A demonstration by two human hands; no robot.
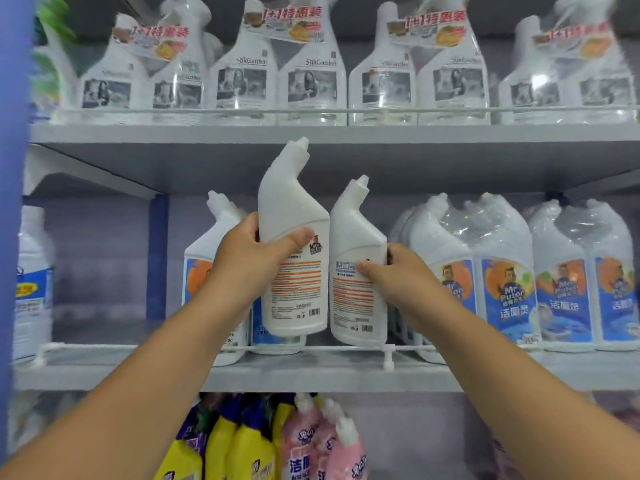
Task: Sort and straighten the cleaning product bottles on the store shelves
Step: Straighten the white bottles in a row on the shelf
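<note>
Gripping two white plastic angled-neck bottles, back labels out | left hand (pixel 254 252) holds lifted bottle (pixel 294 244) | right hand (pixel 398 271) clasps 3-o'clock bottle (pixel 356 268) at middle shelf (pixel 311 372) rail | likely turning fronts outward

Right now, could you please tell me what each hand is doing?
Left hand: grips the raised white bottle.
Right hand: grips the neighbouring white bottle.
</note>
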